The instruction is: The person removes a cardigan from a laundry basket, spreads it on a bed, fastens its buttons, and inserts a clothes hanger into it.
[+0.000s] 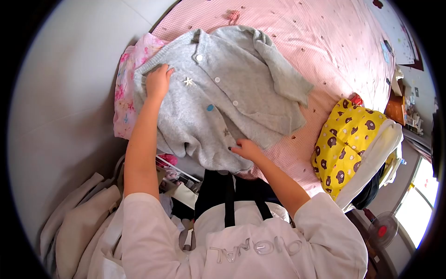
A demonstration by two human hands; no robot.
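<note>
A grey knitted cardigan (195,111) lies spread out with its front up, its collar and one sleeve toward the far side. It has pale round buttons, a blue round button and a white star-shaped decoration (188,81). My left hand (158,83) is on the cardigan's left side, its fingers curled and closed on the knit near the edge. At the near hem by the front opening, my right hand (247,149) pinches the fabric between thumb and fingers. The fingertips of both hands are partly hidden.
Pink checked bedding (325,51) lies under the cardigan. A pink floral cloth (124,88) sits against the wall at left. A yellow bear-patterned cloth (346,144) is at right, near a fan (383,230). Several garments (88,223) hang at lower left.
</note>
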